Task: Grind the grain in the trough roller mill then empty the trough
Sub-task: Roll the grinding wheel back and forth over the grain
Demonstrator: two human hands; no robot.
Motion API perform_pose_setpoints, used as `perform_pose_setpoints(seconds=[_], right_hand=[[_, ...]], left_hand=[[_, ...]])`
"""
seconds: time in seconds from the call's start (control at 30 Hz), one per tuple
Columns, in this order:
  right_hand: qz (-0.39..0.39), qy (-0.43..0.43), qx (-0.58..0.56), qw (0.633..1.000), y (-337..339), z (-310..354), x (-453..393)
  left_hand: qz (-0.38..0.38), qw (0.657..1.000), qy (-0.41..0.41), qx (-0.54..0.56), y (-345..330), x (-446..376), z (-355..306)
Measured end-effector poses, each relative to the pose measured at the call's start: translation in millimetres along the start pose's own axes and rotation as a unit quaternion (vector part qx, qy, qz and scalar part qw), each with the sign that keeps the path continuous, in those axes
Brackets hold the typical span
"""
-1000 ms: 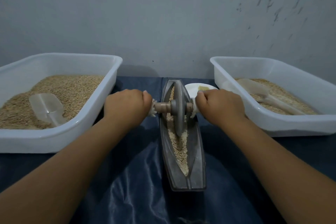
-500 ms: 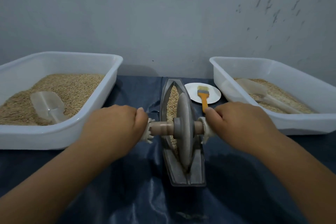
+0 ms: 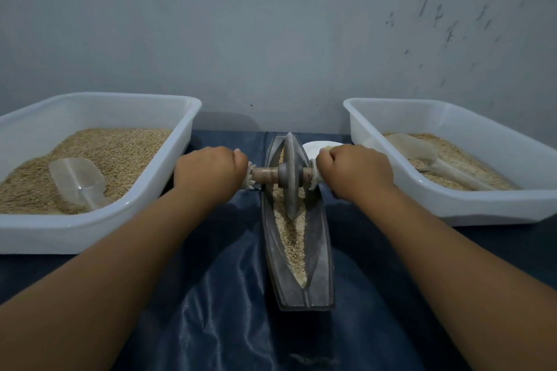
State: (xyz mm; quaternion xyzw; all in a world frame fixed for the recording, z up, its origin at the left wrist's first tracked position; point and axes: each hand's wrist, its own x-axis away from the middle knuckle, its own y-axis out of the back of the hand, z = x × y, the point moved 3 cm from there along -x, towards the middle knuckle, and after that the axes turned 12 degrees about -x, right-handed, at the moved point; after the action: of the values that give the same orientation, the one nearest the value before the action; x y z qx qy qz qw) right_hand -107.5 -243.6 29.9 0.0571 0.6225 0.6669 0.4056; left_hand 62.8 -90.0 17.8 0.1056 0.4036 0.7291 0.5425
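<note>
Trough (image 3: 297, 286) lies lengthwise on the blue-covered bench (image 3: 211, 325), its far end pointing at the wall; used as the landmark below. Roller wheel (image 3: 290, 178) stands upright in the trough's far half, its edge down in the grain (image 3: 294, 245), which fills the groove from the wheel toward the near tip. Axle (image 3: 265, 173) crosses the trough at right angles. Left hand (image 3: 211, 172) is clamped in a fist round the axle end left of the trough; right hand (image 3: 354, 173) is clamped the same way on the end right of it. A pale frilled collar shows at each fist; what it is cannot be told. Judgement: grinding under way, emptying not begun; grain in the near half looks coarse. Wheel and trough look like metal, so likely heavy and stiff; the wheel should track the groove if both fists press evenly, and tilt or ride up the wall if not. For emptying, take the trough by its flat outer rims, both ends supported; loose grain will pour fast. Left of the trough: white tub (image 3: 99, 232) of grain with a clear scoop (image 3: 77, 181). Right: second white tub (image 3: 452, 211) with another scoop (image 3: 422, 156). A white plate (image 3: 313, 149) shows just beyond the right hand.
</note>
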Motion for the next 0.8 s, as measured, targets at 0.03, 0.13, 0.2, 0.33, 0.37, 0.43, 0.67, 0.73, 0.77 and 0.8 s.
perform_pose_setpoints(seconds=[0.03,0.13,0.2,0.33,0.37,0.43,0.67,0.73,0.77,0.8], right_hand=[[-0.005,-0.005,-0.013,1.0,1,0,3],[0.018,-0.017,-0.045,0.999,11,0,26],[0.055,-0.006,-0.045,0.997,21,0,47],[0.068,0.015,-0.061,0.996,45,0,79],[0.069,0.015,-0.064,0.995,46,0,80],[0.07,0.007,-0.069,0.995,41,0,76],[-0.008,-0.019,-0.02,1.0,4,-4,5],[-0.007,-0.031,-0.024,0.999,0,-6,-11],[-0.006,-0.026,-0.023,0.999,-1,-6,-14],[-0.007,-0.019,-0.021,1.0,-2,-6,-14]], left_hand=[[-0.005,1.0,-0.007,-0.002,1,4,-1],[-0.019,0.999,-0.038,-0.003,10,25,-2],[-0.031,0.998,-0.06,-0.004,19,42,-1],[-0.052,0.994,-0.086,0.038,40,71,4],[-0.056,0.994,-0.086,0.043,43,74,3],[-0.047,0.996,-0.055,0.054,45,73,4],[-0.044,0.999,-0.009,-0.019,6,14,-3],[-0.019,1.0,0.007,0.002,0,-2,1],[-0.015,1.0,0.014,0.009,0,-6,1],[-0.015,1.0,0.014,0.016,1,-7,1]])
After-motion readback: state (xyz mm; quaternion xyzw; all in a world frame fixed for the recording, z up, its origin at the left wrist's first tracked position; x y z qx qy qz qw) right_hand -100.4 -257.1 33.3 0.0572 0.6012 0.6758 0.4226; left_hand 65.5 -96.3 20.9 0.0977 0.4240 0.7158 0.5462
